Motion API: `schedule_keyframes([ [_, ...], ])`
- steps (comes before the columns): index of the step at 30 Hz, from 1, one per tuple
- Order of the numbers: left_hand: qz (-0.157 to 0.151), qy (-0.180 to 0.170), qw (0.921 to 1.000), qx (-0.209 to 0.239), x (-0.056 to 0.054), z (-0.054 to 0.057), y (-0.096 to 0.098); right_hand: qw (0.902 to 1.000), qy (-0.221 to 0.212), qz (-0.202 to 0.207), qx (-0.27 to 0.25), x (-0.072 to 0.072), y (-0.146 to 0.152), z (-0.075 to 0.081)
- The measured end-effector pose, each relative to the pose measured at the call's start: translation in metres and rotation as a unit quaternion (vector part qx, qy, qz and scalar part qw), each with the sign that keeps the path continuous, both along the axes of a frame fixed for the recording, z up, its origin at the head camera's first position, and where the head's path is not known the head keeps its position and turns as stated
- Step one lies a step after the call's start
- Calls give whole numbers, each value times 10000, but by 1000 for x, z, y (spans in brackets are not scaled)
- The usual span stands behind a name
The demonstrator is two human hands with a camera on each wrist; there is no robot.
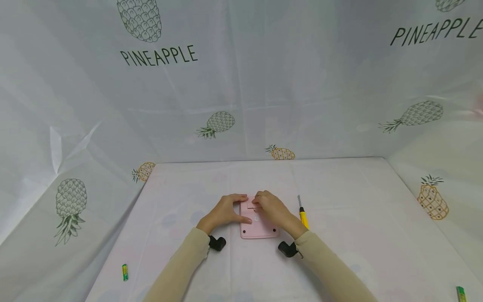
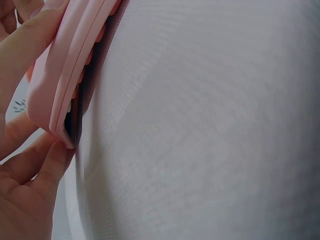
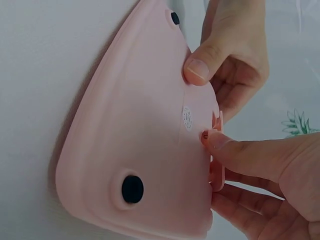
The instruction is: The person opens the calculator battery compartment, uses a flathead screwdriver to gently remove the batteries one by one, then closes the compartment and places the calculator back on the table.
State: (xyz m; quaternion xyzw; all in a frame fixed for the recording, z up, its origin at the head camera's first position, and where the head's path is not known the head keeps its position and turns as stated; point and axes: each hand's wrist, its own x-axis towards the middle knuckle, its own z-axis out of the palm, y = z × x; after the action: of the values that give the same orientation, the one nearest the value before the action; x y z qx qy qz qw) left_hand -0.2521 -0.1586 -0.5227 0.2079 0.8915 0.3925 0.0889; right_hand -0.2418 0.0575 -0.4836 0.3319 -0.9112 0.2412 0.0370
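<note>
A pink calculator point(image 1: 258, 230) lies face down on the table, its keys point(image 2: 91, 56) showing along the underside in the left wrist view. Black round feet point(image 3: 132, 189) and a small round sticker point(image 3: 187, 118) mark its back. My left hand point(image 1: 225, 209) grips it at the left side, thumb point(image 3: 199, 68) laid over the back and fingers at the far edge. With my right hand point(image 1: 276, 211) I pinch the pink battery cover point(image 3: 218, 177), which stands up from the back near the far edge. The fingers partly hide the battery compartment.
A yellow-handled screwdriver point(image 1: 303, 219) lies just right of the calculator, its shaft pointing away. One green battery point(image 1: 125, 272) rests at the front left of the table, another green battery point(image 1: 461, 293) at the front right. A pineapple-print sheet point(image 1: 241, 84) hangs behind.
</note>
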Motion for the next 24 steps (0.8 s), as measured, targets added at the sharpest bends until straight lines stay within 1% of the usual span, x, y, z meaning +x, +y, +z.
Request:
schedule_keyframes([
  [7,12,34,10000,-27,0,-1,0,9999,34,-98,-101,0,-2,-3],
  [10,18,10,10000,-12,0,0,1,9998,46,-142,-148,1,-2,-2],
  [15,27,-27,10000,-2,0,0,1,9997,122,-181,-137,4,-3,-2],
  [19,18,13,10000,15,-1,-1,1,9995,214,-205,-110,4,-3,-3],
  [24,9,44,10000,-3,0,1,1,9992,353,-181,-84,3,-3,-5],
])
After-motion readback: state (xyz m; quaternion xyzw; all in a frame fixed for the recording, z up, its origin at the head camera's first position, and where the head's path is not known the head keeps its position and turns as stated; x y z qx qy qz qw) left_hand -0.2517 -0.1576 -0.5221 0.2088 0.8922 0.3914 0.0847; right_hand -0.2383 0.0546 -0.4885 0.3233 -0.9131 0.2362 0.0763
